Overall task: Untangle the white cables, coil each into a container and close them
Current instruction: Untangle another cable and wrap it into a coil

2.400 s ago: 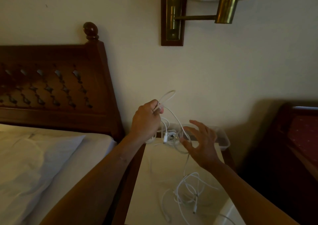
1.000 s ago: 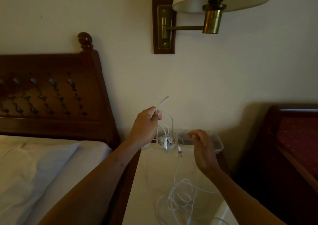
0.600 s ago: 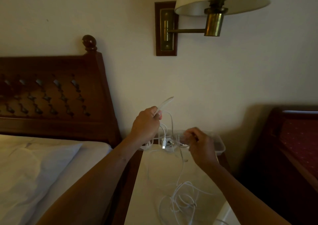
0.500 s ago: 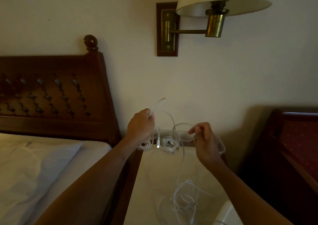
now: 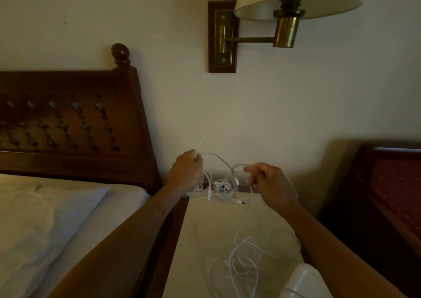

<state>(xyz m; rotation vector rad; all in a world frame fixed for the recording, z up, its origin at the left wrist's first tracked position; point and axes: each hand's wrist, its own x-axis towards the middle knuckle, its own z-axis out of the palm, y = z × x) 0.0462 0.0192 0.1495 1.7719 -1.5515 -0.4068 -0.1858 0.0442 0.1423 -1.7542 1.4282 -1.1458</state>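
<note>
Now your right hand (image 5: 271,184) has stopped hovering open over the pale-topped bedside table (image 5: 200,234). It has dipped to the back of the table, picked up a stretch of the thin white cable (image 5: 248,206) and come up almost level with your left hand (image 5: 185,172). That gives you the same strand at two places, so it looks as if you are starting to draw one cable free and measure out a first loop.

Your left hand has not let go: it stays a closed fist round the cable near its end, knuckles towards you, and a short stub stands up out of the top of the fist. Your right fingers (image 5: 252,169) are curled and pinch the strand at their tips, palm turned away from you. Between the two hands the cable sags in a shallow arc.

From your right hand the strand drops to the loose tangle of white cable (image 5: 243,261) on the near part of the table, so most of the untangling is still ahead. At the back, between your wrists, lies a small coil of white cable (image 5: 222,186). The light is too dim to say whether it sits inside a container. A white rounded plastic piece (image 5: 305,281) shows by your right forearm, and I cannot tell whether it is a lid.
</note>
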